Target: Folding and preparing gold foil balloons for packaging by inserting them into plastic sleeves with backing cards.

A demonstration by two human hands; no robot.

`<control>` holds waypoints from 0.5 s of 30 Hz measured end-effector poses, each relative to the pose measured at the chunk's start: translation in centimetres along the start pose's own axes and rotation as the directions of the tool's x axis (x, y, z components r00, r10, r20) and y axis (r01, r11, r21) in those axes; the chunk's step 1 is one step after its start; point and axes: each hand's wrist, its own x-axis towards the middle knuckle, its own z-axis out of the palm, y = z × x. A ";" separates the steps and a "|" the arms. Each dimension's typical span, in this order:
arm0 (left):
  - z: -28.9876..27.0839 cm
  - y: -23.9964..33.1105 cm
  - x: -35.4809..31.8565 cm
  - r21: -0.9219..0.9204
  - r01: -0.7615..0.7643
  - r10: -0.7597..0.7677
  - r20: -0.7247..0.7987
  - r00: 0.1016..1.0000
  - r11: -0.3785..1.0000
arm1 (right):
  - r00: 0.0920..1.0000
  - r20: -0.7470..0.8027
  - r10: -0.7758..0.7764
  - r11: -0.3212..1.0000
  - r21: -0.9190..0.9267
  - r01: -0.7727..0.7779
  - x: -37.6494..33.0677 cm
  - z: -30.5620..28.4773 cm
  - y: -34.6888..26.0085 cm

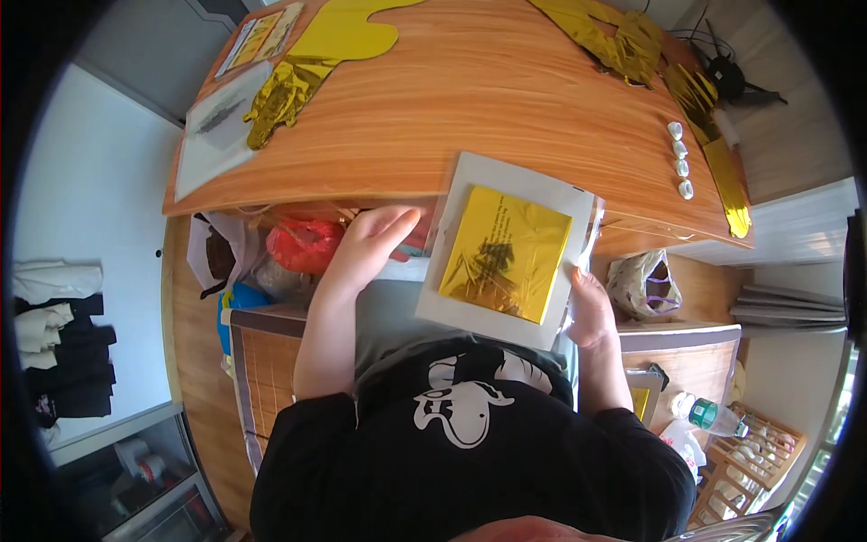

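A flat clear-sleeved package (438, 287) with a pale grey backing board and a folded gold foil sheet (506, 257) on its front tilts over my lap, just off the table's near edge. My right hand (591, 307) grips its right edge, thumb on the front. To the left of the package, my left hand (379, 237) is raised with its fingers stretched out, holding nothing that I can see. The small dark print on the foil is partly lost in reflections.
Flat gold foil pieces (339, 36) lie on the wooden table (424, 117) at far left and far right. Several small white rolls (682, 167) line its right side. A clear sleeve (217, 126) rests at left. Bags (302, 244) sit under the table; a bottle (713, 415) lies at lower right.
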 end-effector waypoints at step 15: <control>0.1 -1.4 0.2 -0.315 0.185 -0.127 0.195 0.972 0.931 | 0.999 0.048 0.021 0.994 -0.111 -0.015 -1.1 -1.5 -0.5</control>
